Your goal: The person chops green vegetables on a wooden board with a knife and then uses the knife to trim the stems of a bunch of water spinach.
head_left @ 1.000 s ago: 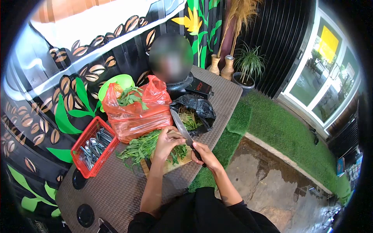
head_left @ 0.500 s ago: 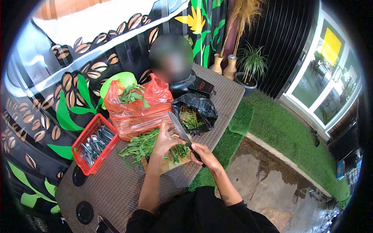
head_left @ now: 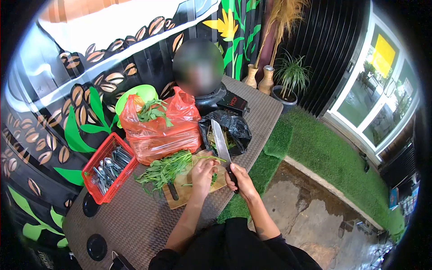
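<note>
"Looking at the head view, gripping what in the right hand (head_left: 240,181)?"

"A knife (head_left: 219,137), with fingers clamped around its black handle. Tilted up, in front of the black bag (head_left: 243,130)."

"And in the left hand (head_left: 203,174)?"

"Pinching a green stem (head_left: 218,158) between the fingers, close to the blade, above the cutting board (head_left: 183,198)."

"Near there?"

"Leafy greens (head_left: 164,169), partly on the board, beside the red plastic bag (head_left: 164,137). Farther left, a basket (head_left: 100,198) of cutlery (head_left: 108,168)."
</note>
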Demonstrator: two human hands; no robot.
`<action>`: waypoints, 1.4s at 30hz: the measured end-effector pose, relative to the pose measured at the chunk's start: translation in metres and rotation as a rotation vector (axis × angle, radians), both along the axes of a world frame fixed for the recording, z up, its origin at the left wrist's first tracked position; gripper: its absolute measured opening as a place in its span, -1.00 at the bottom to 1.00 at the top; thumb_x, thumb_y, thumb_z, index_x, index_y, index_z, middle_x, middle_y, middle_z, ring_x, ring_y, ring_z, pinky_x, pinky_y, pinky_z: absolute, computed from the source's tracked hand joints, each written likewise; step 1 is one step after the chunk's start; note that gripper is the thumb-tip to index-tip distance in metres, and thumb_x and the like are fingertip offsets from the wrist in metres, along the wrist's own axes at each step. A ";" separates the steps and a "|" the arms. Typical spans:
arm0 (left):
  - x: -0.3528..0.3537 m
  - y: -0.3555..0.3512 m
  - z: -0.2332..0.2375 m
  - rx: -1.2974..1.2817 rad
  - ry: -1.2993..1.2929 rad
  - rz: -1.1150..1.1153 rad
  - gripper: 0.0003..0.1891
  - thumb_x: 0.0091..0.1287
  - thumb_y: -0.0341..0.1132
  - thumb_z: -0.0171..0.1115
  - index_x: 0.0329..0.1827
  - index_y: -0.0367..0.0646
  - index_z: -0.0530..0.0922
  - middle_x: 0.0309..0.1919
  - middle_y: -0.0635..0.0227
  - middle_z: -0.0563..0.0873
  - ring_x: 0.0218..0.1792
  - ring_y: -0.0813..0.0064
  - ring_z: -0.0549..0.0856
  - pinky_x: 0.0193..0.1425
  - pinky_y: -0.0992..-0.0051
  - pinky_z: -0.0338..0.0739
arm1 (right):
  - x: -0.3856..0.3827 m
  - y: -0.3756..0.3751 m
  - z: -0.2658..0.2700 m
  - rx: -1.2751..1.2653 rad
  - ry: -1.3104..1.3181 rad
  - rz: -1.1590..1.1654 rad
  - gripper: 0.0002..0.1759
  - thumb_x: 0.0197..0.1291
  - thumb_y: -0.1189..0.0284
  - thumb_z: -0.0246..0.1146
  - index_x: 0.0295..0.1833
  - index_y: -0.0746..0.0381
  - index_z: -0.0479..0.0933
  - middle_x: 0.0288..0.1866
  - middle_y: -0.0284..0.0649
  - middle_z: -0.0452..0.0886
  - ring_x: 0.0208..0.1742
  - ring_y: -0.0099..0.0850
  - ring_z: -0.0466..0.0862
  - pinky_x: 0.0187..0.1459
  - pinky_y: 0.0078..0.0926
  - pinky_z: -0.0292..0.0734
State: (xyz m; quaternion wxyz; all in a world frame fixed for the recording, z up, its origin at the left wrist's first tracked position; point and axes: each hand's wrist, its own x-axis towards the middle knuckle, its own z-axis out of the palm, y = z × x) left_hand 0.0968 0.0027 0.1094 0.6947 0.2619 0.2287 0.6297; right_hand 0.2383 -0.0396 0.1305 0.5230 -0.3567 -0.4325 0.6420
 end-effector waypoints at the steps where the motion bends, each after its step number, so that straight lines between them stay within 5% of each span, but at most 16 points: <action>1: -0.001 0.005 -0.005 0.000 -0.001 0.001 -0.92 0.28 -0.48 0.21 -0.22 -0.27 0.53 -0.31 0.32 0.66 -0.28 0.56 0.63 -0.27 0.64 0.45 | 0.001 0.000 -0.002 0.007 -0.003 0.009 -0.60 0.43 0.12 -0.11 -0.36 0.20 0.27 -0.72 -0.39 0.25 -0.76 -0.64 0.19 -0.71 -0.69 0.08; 11: -0.004 0.014 -0.006 0.077 -0.040 -0.086 -0.84 0.22 -0.56 0.24 -0.16 -0.26 0.53 -0.26 0.23 0.68 -0.24 0.47 0.66 -0.09 0.55 0.55 | 0.001 -0.001 0.000 0.067 -0.044 -0.004 -0.59 0.42 0.10 -0.11 -0.36 0.20 0.27 -0.70 -0.39 0.25 -0.73 -0.64 0.18 -0.68 -0.67 0.09; 25: 0.000 0.018 -0.017 0.037 -0.143 -0.159 -0.86 0.22 -0.53 0.25 -0.19 -0.21 0.53 -0.25 0.32 0.67 -0.22 0.55 0.62 -0.06 0.61 0.50 | 0.002 0.000 -0.011 0.095 -0.045 0.053 -0.63 0.43 0.12 -0.10 -0.04 0.20 0.39 -0.67 -0.46 0.24 -0.69 -0.69 0.18 -0.68 -0.71 0.04; 34: 0.003 0.016 -0.026 0.019 -0.193 -0.219 -0.89 0.24 -0.54 0.22 -0.19 -0.20 0.53 -0.25 0.33 0.66 -0.21 0.55 0.61 -0.04 0.61 0.50 | 0.001 0.003 -0.004 0.087 -0.137 0.048 -0.52 0.42 0.14 -0.08 0.29 0.21 0.30 -0.64 -0.48 0.22 -0.65 -0.69 0.19 -0.63 -0.71 0.08; 38: 0.003 0.016 -0.025 -0.014 -0.221 -0.214 -0.88 0.24 -0.54 0.22 -0.19 -0.22 0.53 -0.26 0.33 0.65 -0.22 0.55 0.61 -0.04 0.61 0.50 | 0.002 -0.002 -0.002 0.102 -0.146 0.072 -0.50 0.42 0.14 -0.08 0.32 0.20 0.28 -0.63 -0.48 0.22 -0.64 -0.69 0.20 -0.62 -0.71 0.09; 40: 0.001 0.015 -0.023 -0.037 -0.229 -0.229 -0.88 0.24 -0.54 0.23 -0.19 -0.22 0.53 -0.26 0.33 0.65 -0.22 0.54 0.62 -0.03 0.60 0.50 | 0.001 -0.002 0.001 0.174 -0.155 0.051 -0.56 0.42 0.10 -0.11 0.08 0.24 0.39 -0.67 -0.44 0.23 -0.68 -0.68 0.16 -0.65 -0.70 0.04; 42: -0.002 0.016 -0.023 -0.033 -0.177 -0.294 -0.87 0.23 -0.54 0.23 -0.18 -0.23 0.53 -0.26 0.31 0.66 -0.21 0.52 0.63 -0.02 0.59 0.51 | 0.003 -0.002 0.002 0.186 -0.170 0.062 -0.53 0.42 0.10 -0.12 0.17 0.24 0.35 -0.67 -0.45 0.22 -0.67 -0.69 0.16 -0.65 -0.70 0.04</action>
